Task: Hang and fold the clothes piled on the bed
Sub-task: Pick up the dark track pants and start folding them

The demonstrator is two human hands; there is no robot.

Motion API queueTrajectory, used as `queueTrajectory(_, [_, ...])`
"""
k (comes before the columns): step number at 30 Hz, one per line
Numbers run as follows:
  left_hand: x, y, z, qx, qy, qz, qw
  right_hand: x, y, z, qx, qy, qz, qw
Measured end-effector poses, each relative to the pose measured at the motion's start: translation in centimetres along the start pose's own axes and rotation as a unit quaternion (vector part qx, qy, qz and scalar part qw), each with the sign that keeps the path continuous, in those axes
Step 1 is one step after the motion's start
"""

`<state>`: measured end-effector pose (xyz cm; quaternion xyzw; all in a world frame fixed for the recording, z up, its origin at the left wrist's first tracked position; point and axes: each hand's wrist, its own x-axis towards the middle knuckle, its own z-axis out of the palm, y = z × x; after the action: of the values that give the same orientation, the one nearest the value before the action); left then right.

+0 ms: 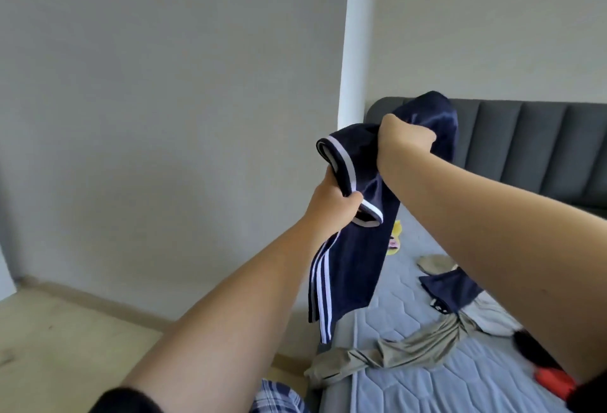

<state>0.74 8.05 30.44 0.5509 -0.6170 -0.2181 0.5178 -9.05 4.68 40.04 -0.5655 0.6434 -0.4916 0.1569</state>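
My left hand (335, 202): fingers curled tight round a white-edged opening of the blue shirt (354, 268).
My right hand (404, 141): a fist, gripping a bunch of the same shirt, higher up and farther away.
Blue shirt: up in the air over the left side of the bed (427, 389), hanging down, all scrunched.
Best way, I think: find both shoulders, pull my hands apart, shake it flat.
Watch out: keep it above the tan pants (404, 350) on the bed, so nothing tangles.
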Motion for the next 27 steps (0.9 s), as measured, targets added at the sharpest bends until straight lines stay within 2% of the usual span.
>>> queueTrajectory(1, [0.2,0.9,1.3,-0.032,-0.013,-0.002,0.999,1.0,0.4,-1.0,-0.065,0.037,-0.024,0.997])
queueTrajectory(2, [0.4,1.8,2.6,-0.057,-0.023,-0.004,0.998,0.9,0.3,-2.0,-0.078,0.066,0.007,0.995])
queueTrajectory(3, [0.6,2.8,4.0,-0.080,-0.033,-0.009,0.996,1.6,0.6,-2.9,0.006,0.068,0.010,0.998])
queueTrajectory(4, [0.8,3.7,5.5,-0.110,-0.047,-0.018,0.993,2.2,0.8,-4.0,0.155,0.055,0.036,0.986])
queueTrajectory(5, [1.0,4.4,7.0,-0.149,-0.067,-0.028,0.986,2.4,1.2,-5.2,0.294,0.059,0.054,0.953])
queueTrajectory(7, [1.2,5.5,9.7,-0.252,-0.121,-0.059,0.958,3.6,2.0,-6.7,0.332,0.120,0.051,0.934])
queueTrajectory(10, [0.9,5.7,12.2,-0.378,-0.162,-0.105,0.906,5.1,3.3,-7.1,0.264,0.107,0.067,0.956])
queueTrajectory(14, [0.1,0.3,14.5,-0.374,-0.129,-0.180,0.901,5.5,8.7,-2.4,0.216,0.083,0.088,0.969])
queueTrajectory(17, [-2.0,-7.0,15.4,-0.341,-0.089,-0.271,0.896,3.7,14.6,4.3,0.105,-0.009,0.139,0.985])
queueTrajectory(19, [-4.6,-13.1,15.1,-0.291,-0.061,-0.345,0.890,1.1,19.0,9.1,0.033,-0.109,0.182,0.977])
queueTrajectory(21, [-7.6,-19.1,15.0,-0.247,-0.037,-0.440,0.863,-2.2,24.1,13.3,0.007,-0.199,0.232,0.952])
queueTrajectory(24, [-10.1,-25.7,15.3,-0.180,-0.032,-0.552,0.813,-7.3,31.7,17.1,-0.014,-0.252,0.296,0.921])
queueTrajectory(25, [-10.2,-27.1,15.2,-0.160,0.008,-0.574,0.803,-8.5,33.8,17.7,-0.021,-0.253,0.308,0.917])
queueTrajectory(26, [-10.1,-28.0,15.1,-0.217,0.071,-0.611,0.758,-9.5,35.5,17.9,-0.026,-0.250,0.318,0.914])
queueTrajectory(27, [-9.8,-27.9,14.5,-0.239,0.102,-0.625,0.736,-10.3,37.1,18.1,-0.032,-0.240,0.324,0.914])
